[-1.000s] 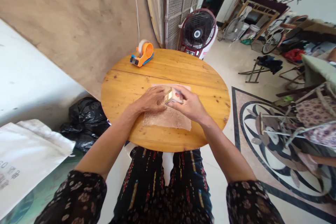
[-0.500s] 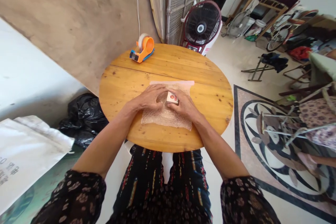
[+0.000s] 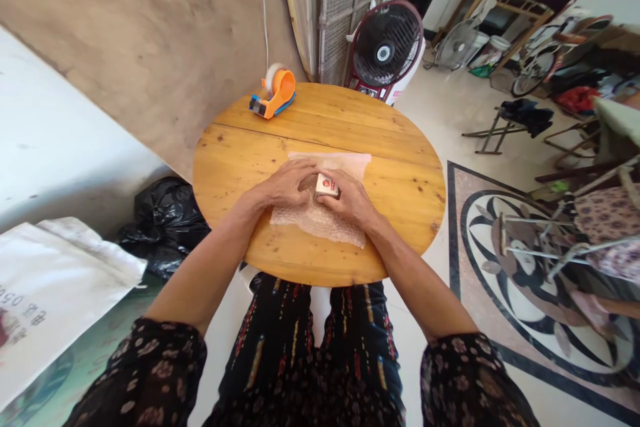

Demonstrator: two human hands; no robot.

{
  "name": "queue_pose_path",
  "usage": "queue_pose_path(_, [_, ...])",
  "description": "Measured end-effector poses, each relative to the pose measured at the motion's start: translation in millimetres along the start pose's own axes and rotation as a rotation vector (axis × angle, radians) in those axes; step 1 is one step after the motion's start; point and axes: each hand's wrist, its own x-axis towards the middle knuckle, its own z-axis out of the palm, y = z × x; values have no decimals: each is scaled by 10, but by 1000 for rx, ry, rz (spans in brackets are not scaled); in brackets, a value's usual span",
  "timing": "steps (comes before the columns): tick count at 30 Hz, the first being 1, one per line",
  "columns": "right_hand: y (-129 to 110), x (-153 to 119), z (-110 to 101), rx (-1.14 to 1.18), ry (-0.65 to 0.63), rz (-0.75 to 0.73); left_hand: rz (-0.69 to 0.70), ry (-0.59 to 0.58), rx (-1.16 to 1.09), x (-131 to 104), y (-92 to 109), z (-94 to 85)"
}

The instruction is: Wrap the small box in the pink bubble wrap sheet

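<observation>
Small box [image 3: 327,185] in right hand [image 3: 351,198], over clear bubble wrap [image 3: 320,223] on round wooden bench [image 3: 400,147].
Right fingers grasping box, thumb on near side, others at far side; pale face with red mark faces up. Left hand [image 3: 286,185] on wrap just left of box, fingers curved and spread from thumb, grasping nothing visible; can't tell if fingertips touch box. Wrap lies flat, under both hands, near edge uneven. Orange tape dispenser [image 3: 280,90] at bench's far left, well apart from hands. Fan [image 3: 385,47] beyond far edge.
</observation>
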Motion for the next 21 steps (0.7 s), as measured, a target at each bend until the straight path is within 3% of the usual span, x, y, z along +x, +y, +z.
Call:
queue_pose_path(13, [5, -36, -55, -1, -5, 33, 61, 76, -136, 15, -42, -5])
queue_pose_path(21, [-65, -38, -90, -13, 1, 45, 54, 55, -55, 18, -33, 11])
